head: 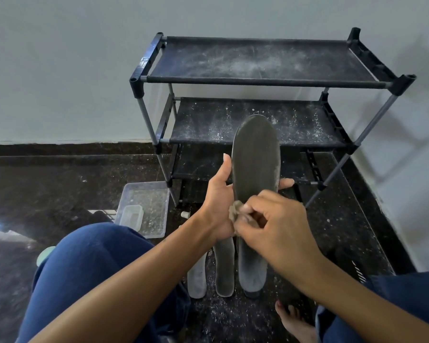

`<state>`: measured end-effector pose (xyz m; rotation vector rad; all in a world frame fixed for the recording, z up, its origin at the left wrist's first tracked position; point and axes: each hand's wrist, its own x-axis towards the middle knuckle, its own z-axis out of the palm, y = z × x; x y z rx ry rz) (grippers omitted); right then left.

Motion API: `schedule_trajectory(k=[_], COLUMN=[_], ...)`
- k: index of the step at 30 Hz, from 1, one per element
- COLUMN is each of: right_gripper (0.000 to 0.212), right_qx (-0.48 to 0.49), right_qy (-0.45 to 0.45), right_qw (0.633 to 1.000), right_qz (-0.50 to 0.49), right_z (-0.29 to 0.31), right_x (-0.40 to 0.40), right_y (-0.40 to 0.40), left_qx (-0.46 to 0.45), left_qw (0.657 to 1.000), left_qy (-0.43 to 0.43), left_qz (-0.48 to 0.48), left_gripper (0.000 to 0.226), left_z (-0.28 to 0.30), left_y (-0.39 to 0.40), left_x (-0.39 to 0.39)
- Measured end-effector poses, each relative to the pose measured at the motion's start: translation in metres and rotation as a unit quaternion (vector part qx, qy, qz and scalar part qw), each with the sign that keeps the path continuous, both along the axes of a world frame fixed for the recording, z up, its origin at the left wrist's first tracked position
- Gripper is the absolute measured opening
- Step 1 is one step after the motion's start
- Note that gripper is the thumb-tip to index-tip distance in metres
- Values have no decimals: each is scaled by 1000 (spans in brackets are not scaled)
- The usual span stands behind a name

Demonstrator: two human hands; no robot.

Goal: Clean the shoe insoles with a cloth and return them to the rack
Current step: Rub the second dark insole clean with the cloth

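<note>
One dark grey foam insole [255, 154] in work, held upright: left hand [219, 194] cups it from behind, thumb on near edge, fingertips showing past far edge. Right hand [273, 226] curled, pinching small crumpled grey-brown cloth [235, 210] against insole's lower half. Three pale dusty insoles [224, 268] lie on floor below hands, apparently uncleaned. Black three-tier fabric rack [258, 60] beyond hands holds none, so task looks early. Held insole's heel hidden behind right hand; cloth mostly covered.
</note>
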<state>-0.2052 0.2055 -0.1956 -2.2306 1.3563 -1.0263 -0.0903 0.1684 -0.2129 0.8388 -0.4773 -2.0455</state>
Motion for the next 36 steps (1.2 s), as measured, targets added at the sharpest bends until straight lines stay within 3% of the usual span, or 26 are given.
schedule_trajectory(k=[4,8,12,15,17,20,25,29,32,36], right_gripper=[4,6,6,5,14,12,13,10,15,17], right_qx=[-36,-32,35,90,45,-24,-77,-118,-110,-72], right_qy=[-26,-17,-18,-85,-111,-84,-56,54,102,96], right_qw=[998,999,999,991,993,996,995,990,988,993], right_qz=[-41,-20,30,52,20,-20,-36,-58,-46,-7], right_z=[8,3,-1,11,18,17,7,9,9,10], right_x=[-5,-2,-2,-9,-14,-14,-18,-21,-18,-17], right_y=[-23,-10,6,0,-9,-24,-35,-36,-34,-31], left_qx=[0,4,0,18,24,23,27,30,27,15], left_qw=[999,1000,1000,1000,999,998,998,998,998,998], left_qy=[-38,-30,16,19,-14,-52,-25,-18,-29,-47], left_qz=[18,-3,-10,9,18,0,-54,-52,-40,-32], left_gripper=[72,80,89,88,83,82,85,83,82,86], left_z=[-7,-4,5,5,0,-2,-1,-2,-4,-5], left_y=[1,-2,-2,-3,-4,-3,0,3,2,1], left_x=[-7,-8,-3,-2,-3,-5,-6,-8,-7,-8])
